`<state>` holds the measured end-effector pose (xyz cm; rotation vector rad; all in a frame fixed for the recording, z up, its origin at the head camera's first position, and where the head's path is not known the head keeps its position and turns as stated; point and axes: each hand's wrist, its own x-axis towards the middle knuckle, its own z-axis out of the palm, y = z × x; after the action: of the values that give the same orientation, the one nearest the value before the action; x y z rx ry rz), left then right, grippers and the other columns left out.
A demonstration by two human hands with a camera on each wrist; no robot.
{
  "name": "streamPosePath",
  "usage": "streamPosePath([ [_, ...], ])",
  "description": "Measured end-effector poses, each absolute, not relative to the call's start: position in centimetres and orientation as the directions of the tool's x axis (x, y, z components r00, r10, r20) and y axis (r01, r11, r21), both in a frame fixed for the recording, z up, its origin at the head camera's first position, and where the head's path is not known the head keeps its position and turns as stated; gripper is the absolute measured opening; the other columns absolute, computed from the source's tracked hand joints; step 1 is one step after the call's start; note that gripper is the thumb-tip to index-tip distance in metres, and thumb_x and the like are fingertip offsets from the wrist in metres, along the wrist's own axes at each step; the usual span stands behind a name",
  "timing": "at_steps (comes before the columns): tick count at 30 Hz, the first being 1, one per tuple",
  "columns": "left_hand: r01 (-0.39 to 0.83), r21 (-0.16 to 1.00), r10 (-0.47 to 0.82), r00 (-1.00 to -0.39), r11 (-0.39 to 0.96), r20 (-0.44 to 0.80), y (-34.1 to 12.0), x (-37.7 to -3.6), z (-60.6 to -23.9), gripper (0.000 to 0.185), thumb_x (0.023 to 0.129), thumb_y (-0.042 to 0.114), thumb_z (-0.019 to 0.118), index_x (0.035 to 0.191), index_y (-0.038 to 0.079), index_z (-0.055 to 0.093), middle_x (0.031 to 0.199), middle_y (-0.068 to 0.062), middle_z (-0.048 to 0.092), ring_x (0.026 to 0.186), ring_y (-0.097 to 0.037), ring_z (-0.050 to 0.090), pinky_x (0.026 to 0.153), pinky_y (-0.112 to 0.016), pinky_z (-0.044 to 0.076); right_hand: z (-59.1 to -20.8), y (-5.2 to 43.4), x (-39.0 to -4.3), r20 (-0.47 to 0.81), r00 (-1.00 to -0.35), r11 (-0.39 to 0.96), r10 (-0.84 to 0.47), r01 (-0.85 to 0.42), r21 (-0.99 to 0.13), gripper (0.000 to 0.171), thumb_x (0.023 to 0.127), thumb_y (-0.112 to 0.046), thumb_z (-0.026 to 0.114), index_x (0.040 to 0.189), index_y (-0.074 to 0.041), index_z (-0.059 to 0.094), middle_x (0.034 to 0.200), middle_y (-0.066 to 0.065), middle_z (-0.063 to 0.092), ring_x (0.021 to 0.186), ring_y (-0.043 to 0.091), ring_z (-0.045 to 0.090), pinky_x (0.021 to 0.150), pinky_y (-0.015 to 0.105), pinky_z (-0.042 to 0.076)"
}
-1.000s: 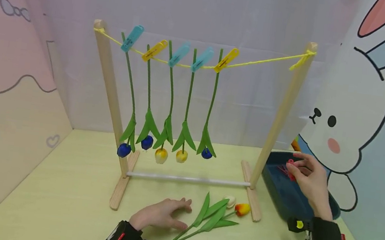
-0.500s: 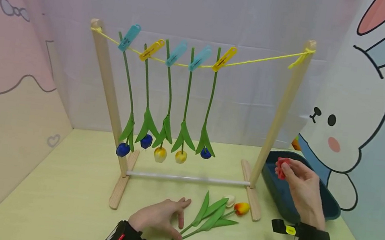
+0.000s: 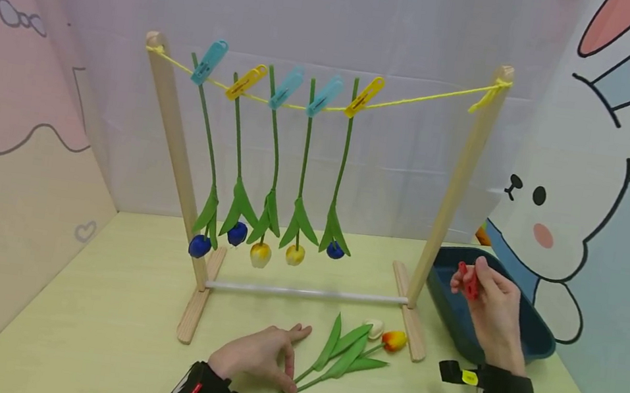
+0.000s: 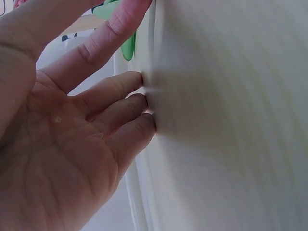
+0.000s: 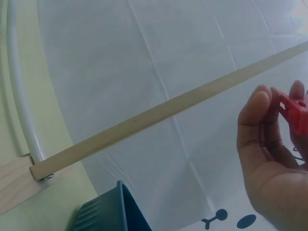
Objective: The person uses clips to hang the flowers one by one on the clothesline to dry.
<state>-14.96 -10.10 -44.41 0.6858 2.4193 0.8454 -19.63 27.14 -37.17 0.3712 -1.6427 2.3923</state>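
Observation:
My right hand (image 3: 496,320) holds a red clothespin (image 3: 470,281) between thumb and fingers, over the near part of a dark blue tray (image 3: 540,349). The red clothespin (image 5: 301,113) also shows at the right edge of the right wrist view. Low on the table, my left hand (image 3: 260,357) pinches at a tulip stem with thumb and index finger. Its other fingertips touch the tabletop in the left wrist view. Two artificial tulips lie with crossed stems, one with an orange-red bloom (image 3: 394,341), one with a white bloom (image 3: 374,328).
A wooden frame (image 3: 461,176) carries a sagging yellow line (image 3: 423,100). Several tulips hang head-down from it, held by blue clothespins (image 3: 287,87) and yellow clothespins (image 3: 366,97). A white rod (image 3: 308,292) joins the frame's feet. Printed curtains stand behind and at both sides.
My right hand has drawn back a little from the tray, bringing the red clothespin out and turning it in the fingers. My left thumb and index finger have come together at the stems.

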Motion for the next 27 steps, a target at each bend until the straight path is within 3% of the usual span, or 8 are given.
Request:
streamPosePath([
  [11,0.341,0.644,0.610,-0.752,0.685,-0.251,-10.4,-15.0,-44.3,0.018,0.080,0.020,0.083,0.067,0.017,0.072,0.162,-0.004,0.039,0.153,-0.031,0.031,0.123,-0.062,0.023,-37.1,26.7,-19.7,0.352,-0.922,-0.403,0.159,-0.387,-0.829,0.023,0.101,-0.019,0.060,0.089,-0.003,0.072,0.080,0.004,0.068,0.074,0.016,0.066,0.069,0.020,0.058],
  [20,0.378,0.577,0.582,-0.784,0.724,-0.216,-10.6,-14.8,-43.7,0.016,0.081,0.021,0.081,0.068,0.020,0.072,0.148,-0.002,0.058,0.142,-0.035,0.048,0.118,-0.059,0.036,-37.2,26.7,-19.8,0.339,-0.922,-0.395,0.186,-0.386,-0.834,0.023,0.100,-0.021,0.062,0.089,-0.003,0.072,0.080,0.004,0.068,0.074,0.016,0.066,0.069,0.020,0.058],
  [25,0.439,0.523,0.583,-0.800,0.731,-0.143,-11.0,-14.7,-43.3,0.016,0.086,0.018,0.077,0.071,0.020,0.072,0.131,-0.004,0.070,0.125,-0.029,0.062,0.106,-0.043,0.050,-37.4,26.8,-19.9,0.336,-0.921,-0.395,0.198,-0.389,-0.832,0.022,0.099,-0.023,0.063,0.090,-0.004,0.071,0.081,0.003,0.068,0.074,0.016,0.067,0.070,0.020,0.058],
  [27,0.454,0.506,0.578,-0.808,0.734,-0.113,-11.1,-14.7,-43.2,0.015,0.088,0.017,0.075,0.073,0.019,0.073,0.117,-0.003,0.076,0.106,-0.020,0.069,0.092,-0.032,0.054,-37.4,26.8,-19.9,0.337,-0.922,-0.398,0.192,-0.387,-0.832,0.021,0.100,-0.023,0.063,0.092,-0.005,0.071,0.082,0.003,0.069,0.074,0.016,0.067,0.070,0.020,0.059],
])
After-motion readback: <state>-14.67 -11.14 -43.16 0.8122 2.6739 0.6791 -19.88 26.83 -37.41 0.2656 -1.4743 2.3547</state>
